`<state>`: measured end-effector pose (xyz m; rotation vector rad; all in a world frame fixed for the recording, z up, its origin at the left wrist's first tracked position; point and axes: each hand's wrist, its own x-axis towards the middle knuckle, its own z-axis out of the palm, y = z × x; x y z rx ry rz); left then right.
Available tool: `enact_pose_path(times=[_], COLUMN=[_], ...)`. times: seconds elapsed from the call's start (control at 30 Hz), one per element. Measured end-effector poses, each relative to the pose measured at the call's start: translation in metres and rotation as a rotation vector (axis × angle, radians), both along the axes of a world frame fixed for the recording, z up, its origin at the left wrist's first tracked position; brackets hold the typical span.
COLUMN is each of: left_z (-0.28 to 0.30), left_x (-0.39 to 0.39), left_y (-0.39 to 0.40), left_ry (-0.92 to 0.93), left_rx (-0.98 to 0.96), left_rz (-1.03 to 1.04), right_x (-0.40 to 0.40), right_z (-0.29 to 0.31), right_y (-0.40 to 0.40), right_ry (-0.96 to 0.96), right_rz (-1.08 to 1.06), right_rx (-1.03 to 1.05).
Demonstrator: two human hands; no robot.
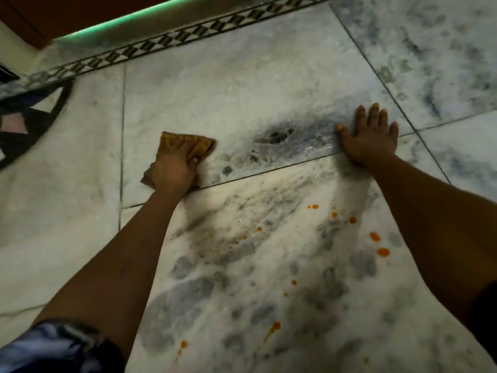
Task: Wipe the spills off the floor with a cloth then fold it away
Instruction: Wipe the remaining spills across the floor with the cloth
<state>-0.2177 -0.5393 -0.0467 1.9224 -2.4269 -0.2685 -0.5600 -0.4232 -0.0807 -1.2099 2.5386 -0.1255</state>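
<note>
Brown checked cloth (188,142) lies bunched on the marble floor (242,76), left of centre, pressed down under the left hand (172,170), whose fingers (192,154) are clenched over its near half so that only the far edge and a corner at the near left show. It sits beside a tile joint (269,169), well apart from most of the orange spills (382,251), which dot the nearer tile to the right and run down toward the near edge of the view.

Over at the right, the right hand (369,138) is spread flat on the floor with its fingers released, holding nothing and apparently bearing weight.

From here the main risk is smearing: dragging a wadded cloth across wet drops would likely streak them over the pale stone or push them into the joint. Small drops near the left forearm (121,251) could be missed or brushed by the arm. The propping palm could also slip if the wiped marble is damp.
</note>
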Motion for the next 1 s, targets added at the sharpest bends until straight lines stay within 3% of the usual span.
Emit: enact_pose_path(times=[0.1, 0.17, 0.33, 0.47, 0.67, 0.8, 1.0], left_z=[0.01, 0.017, 0.041, 0.065, 0.105, 0.132, 0.123], left_x=[0.005, 0.012, 0.036, 0.052, 0.095, 0.119, 0.149], left_y=[0.016, 0.021, 0.052, 0.088, 0.137, 0.168, 0.208], left_ry=[-0.027, 0.051, 0.651, 0.884, 0.94, 0.868, 0.825], left_rx=[0.01, 0.029, 0.152, 0.212, 0.229, 0.209, 0.135], left_rz=[-0.027, -0.019, 0.176, 0.32, 0.423, 0.364, 0.436], right_x=[0.032, 0.049, 0.089, 0.121, 0.179, 0.209, 0.234], right_z=[-0.002, -0.001, 0.023, 0.041, 0.067, 0.079, 0.072], right_y=[0.017, 0.027, 0.055, 0.083, 0.138, 0.165, 0.182], right_ry=[0.014, 0.011, -0.014, -0.003, -0.069, -0.068, -0.053], right_rz=[0.003, 0.013, 0.077, 0.218, 0.357, 0.446, 0.539], right_rx=[-0.068, -0.103, -0.277, -0.368, -0.324, -0.291, -0.189])
